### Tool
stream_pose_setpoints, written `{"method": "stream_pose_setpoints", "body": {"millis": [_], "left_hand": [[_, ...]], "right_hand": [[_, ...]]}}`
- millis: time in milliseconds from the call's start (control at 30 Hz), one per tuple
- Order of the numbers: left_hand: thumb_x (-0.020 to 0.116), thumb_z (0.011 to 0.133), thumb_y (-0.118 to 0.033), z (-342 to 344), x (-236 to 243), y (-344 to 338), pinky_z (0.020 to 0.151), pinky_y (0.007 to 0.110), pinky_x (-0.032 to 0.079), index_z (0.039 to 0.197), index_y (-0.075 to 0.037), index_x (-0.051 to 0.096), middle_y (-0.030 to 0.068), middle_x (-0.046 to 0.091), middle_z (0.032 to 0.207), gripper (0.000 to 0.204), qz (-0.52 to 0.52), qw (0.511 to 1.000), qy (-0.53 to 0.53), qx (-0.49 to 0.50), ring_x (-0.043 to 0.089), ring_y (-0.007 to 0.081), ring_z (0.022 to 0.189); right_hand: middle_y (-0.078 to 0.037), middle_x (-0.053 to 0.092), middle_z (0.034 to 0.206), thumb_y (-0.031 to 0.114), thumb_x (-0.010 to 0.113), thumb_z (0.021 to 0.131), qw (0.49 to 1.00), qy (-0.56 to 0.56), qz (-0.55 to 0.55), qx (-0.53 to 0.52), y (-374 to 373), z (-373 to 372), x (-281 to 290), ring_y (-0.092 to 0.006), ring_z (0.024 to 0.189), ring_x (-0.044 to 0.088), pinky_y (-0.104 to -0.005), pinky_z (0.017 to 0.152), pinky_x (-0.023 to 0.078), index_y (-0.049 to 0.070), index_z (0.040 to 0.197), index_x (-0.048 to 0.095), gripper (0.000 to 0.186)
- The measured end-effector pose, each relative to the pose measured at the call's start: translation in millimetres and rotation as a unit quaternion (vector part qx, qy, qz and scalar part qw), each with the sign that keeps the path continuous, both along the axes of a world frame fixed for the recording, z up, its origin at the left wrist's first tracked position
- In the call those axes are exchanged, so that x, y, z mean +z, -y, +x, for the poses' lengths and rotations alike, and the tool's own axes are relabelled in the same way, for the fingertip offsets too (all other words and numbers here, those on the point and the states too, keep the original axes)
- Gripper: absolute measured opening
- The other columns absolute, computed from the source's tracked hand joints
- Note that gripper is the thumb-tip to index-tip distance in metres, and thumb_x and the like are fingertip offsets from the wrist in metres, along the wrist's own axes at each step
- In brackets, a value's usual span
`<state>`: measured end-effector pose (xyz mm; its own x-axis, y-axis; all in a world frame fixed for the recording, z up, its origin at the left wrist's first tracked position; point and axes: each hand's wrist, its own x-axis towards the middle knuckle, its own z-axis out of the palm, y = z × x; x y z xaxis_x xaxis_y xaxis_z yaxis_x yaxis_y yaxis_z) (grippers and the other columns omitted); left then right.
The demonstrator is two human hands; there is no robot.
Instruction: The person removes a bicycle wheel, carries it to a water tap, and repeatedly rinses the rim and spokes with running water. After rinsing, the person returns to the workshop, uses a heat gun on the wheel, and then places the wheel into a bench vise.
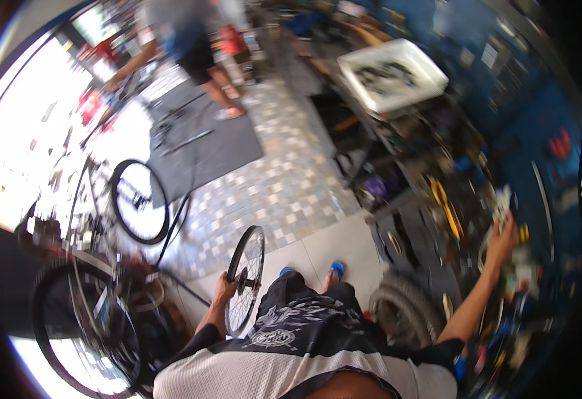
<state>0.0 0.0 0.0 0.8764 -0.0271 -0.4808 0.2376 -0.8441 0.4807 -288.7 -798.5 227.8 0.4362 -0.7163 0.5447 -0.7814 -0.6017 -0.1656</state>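
A bicycle wheel (245,282) with a black tyre and thin spokes stands upright beside my left leg. My left hand (224,288) is closed around it near the hub. Out to the right, my arm stretches over a cluttered workbench, where my right hand (500,243) has its fingers drawn together at a small pale object (503,199). Blur hides what kind of object that is. Close to this hand lie a yellow item (523,233) and a yellow-handled tool (445,206).
Thick tyres (404,309) rest by my right leg. Bicycles (85,292) crowd the left side, with another wheel (139,201) beyond. A white tub (394,76) of parts sits on the far bench. Another person (201,56) stands on a grey mat (224,149).
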Motion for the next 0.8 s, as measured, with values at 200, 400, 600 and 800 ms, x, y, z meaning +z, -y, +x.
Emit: {"method": "stream_pose_setpoints", "body": {"millis": [200,400,600,800], "left_hand": [[0.071,0.079,-0.018,9,-6,-47,0.049,0.039,0.05,0.096,0.0,0.059,0.0128,0.062,0.065,0.028,0.014,0.988,0.052,0.145,0.063,0.0223,0.053],[0.071,0.079,-0.019,27,-8,-20,0.052,0.04,0.052,0.097,0.002,0.061,0.0151,0.065,0.069,0.029,-0.033,0.96,-0.035,0.275,0.065,0.0245,0.057],[0.074,0.078,-0.035,81,-26,-38,0.072,0.043,0.054,0.104,-0.002,0.067,0.0198,0.072,0.087,0.042,-0.035,0.932,-0.121,0.341,0.071,0.0312,0.081],[0.076,0.076,-0.031,171,-25,-58,0.077,0.044,0.054,0.105,-0.004,0.067,0.0218,0.072,0.094,0.041,-0.077,0.916,-0.099,0.38,0.07,0.0355,0.087]], "right_hand": [[-0.02,0.051,0.142,0.048,0.073,0.089,0.988,-0.098,-0.104,0.065,-22,213,-1,-0.0423,0.131,0.048,-0.0536,0.106,0.041,0.017,0.149,0.05,0.071],[-0.016,0.067,0.1,0.009,0.057,0.099,0.838,0.025,0.265,0.476,-215,440,32,-0.0304,0.086,0.067,-0.0405,0.076,0.053,0.007,0.124,0.066,0.026],[-0.017,0.069,0.074,0.024,0.06,0.103,0.708,0.003,0.251,0.661,-387,643,-8,-0.038,0.07,0.069,-0.0433,0.058,0.053,0.008,0.094,0.066,0.02],[-0.013,0.051,0.052,0.056,0.053,0.101,0.62,-0.023,0.21,0.755,-529,814,37,-0.0352,0.048,0.055,-0.0438,0.047,0.043,0.007,0.065,0.053,0.061]]}}
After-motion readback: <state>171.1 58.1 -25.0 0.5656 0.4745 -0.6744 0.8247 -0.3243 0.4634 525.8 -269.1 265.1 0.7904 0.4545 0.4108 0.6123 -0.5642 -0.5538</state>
